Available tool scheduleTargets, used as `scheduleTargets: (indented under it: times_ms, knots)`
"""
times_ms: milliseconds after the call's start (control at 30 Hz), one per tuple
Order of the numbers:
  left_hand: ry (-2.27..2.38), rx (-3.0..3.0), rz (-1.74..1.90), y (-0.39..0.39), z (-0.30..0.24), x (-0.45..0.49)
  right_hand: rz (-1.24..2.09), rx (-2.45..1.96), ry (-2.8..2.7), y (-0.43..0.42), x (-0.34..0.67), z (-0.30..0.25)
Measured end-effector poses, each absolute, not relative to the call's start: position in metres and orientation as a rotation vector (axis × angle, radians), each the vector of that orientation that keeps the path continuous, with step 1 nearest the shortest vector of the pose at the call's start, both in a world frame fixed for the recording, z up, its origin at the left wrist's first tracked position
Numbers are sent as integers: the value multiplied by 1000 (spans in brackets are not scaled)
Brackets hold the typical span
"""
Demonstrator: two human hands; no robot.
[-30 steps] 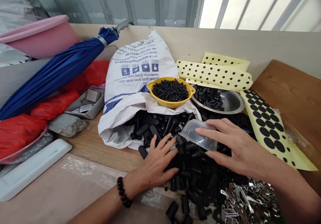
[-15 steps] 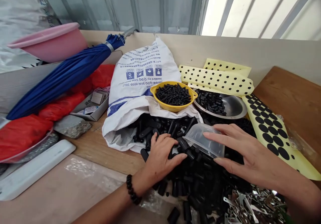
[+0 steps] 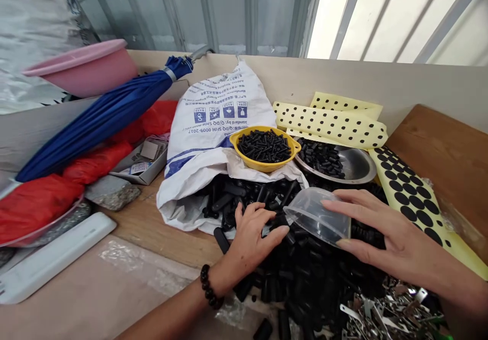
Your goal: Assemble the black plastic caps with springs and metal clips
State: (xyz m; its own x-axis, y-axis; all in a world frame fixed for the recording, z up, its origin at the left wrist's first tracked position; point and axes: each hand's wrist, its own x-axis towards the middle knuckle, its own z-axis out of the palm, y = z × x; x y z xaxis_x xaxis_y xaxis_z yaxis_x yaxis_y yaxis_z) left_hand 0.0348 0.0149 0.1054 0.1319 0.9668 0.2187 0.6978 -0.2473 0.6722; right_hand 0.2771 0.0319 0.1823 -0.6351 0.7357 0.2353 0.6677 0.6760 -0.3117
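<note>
In my right hand (image 3: 377, 228) is a clear plastic bowl (image 3: 316, 215), tipped on its side with its rim toward the left, thumb and fingers on opposite sides. My left hand (image 3: 253, 238) has its fingers spread over the heap of black plastic parts (image 3: 297, 284), left of the bowl; whether its fingertips touch the parts I cannot make out. Behind it, a white woven sack (image 3: 217, 111) lies with its mouth toward me and more black parts (image 3: 232, 195) inside. A yellow basket (image 3: 292, 156) of small black screw-like pieces rests on the sack.
Thin metal pieces (image 3: 385, 314) are piled at the lower right. A steel bowl (image 3: 360, 164) and yellow sheets of black dots (image 3: 331, 124) stand behind the heap. To the left are a blue umbrella (image 3: 102, 119), a pink basin (image 3: 91, 68), a stone (image 3: 112, 192) and a white elongated object (image 3: 57, 256).
My right hand and the clear bowl have moved a little to the right. My left hand has shifted slightly right too, fingers still spread.
</note>
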Motion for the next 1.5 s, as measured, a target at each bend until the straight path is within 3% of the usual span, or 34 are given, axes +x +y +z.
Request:
scheduleTargets:
  times_ms: [367, 633, 800, 1067, 1267, 1500]
  knots:
    - [1428, 2097, 1068, 16, 106, 35, 456, -1100, -2393, 40, 295, 189]
    - [1287, 2436, 787, 10, 104, 28, 656, -1134, -2224, 48, 305, 191]
    - [1265, 2444, 888, 16, 105, 24, 639, -1202, -2231, 45, 303, 193]
    - [1133, 2549, 596, 3, 105, 24, 596, -1162, -2264, 45, 303, 194]
    - [1097, 2557, 670, 5, 98, 32, 579, -1172, -2263, 43, 300, 191]
    - [1228, 2026, 1087, 12, 118, 31, 1276, -877, -2357, 29, 290, 208]
